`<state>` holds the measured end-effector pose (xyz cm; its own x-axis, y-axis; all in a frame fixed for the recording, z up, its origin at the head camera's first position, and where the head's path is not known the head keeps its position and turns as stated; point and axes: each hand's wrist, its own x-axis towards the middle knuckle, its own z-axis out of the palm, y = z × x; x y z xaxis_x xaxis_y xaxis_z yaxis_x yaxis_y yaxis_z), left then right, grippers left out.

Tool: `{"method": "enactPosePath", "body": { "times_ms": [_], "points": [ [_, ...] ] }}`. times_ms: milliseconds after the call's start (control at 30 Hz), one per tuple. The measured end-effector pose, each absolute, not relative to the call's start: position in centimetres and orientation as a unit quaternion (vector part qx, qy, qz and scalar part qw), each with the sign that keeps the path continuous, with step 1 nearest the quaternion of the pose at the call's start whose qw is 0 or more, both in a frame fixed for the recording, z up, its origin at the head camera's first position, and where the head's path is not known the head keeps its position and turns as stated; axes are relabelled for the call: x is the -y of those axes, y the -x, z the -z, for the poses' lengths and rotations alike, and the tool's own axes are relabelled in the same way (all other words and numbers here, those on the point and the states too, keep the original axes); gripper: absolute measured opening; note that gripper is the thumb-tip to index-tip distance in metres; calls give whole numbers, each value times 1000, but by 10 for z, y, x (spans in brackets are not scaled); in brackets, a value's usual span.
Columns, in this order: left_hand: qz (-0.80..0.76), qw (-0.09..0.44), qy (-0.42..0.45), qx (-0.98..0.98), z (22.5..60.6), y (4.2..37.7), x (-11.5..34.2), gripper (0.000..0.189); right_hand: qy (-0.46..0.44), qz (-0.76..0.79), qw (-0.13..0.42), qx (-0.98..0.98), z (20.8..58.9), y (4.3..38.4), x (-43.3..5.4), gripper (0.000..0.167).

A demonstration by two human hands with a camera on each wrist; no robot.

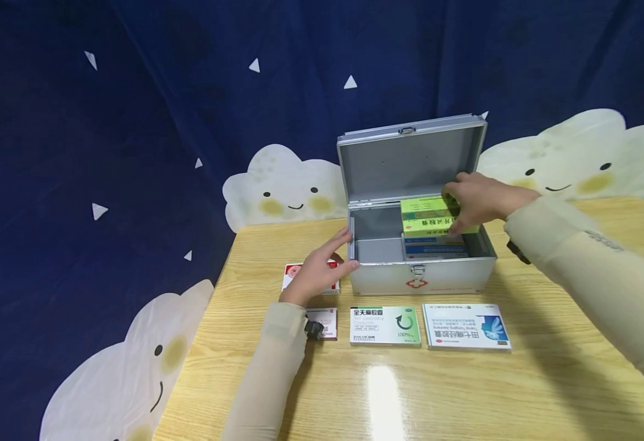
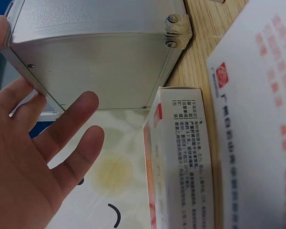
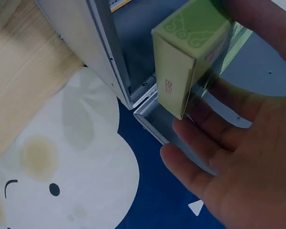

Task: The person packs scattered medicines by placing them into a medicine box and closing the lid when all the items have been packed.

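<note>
A silver first-aid case (image 1: 377, 280) with a red cross stands on the table, its lid (image 1: 410, 162) raised. My right hand (image 1: 481, 199) pinches a yellow-green medicine box (image 1: 423, 215) between thumb and fingers, over the right part of the case. In the right wrist view, one end of the green box (image 3: 174, 71) shows beside the curved fingers. Beneath it, a blue-and-white box (image 1: 434, 248) lies inside the case. My left hand (image 1: 318, 272) rests its fingertips at the case's left edge, fingers spread. From the left wrist view, the case's side wall (image 2: 95, 71) is beside that hand.
In front of the case lie a green-and-white medicine box (image 1: 385, 327) and a white-and-blue one (image 1: 465, 327). A red-and-white box (image 1: 293, 271) and another white box (image 1: 324, 321) are partly covered by my left hand and wrist. A dark blue curtain (image 1: 299, 110) hangs behind the table.
</note>
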<state>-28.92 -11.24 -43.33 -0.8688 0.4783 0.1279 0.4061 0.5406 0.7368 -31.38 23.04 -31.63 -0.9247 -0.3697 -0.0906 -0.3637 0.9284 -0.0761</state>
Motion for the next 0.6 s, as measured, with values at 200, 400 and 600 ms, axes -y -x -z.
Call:
{"method": "enactPosePath", "body": {
  "times_ms": [200,400,600],
  "points": [
    [-408,41,-256,-876,434,289,114,69,183,8,57,-981,317,316,-225,72],
    [-405,40,-249,-879,434,288,116,69,167,6,79,-983,319,320,-213,67],
    [-390,34,-260,-882,433,289,114,69,143,-3,88,-986,331,322,-210,66]
  ]
}}
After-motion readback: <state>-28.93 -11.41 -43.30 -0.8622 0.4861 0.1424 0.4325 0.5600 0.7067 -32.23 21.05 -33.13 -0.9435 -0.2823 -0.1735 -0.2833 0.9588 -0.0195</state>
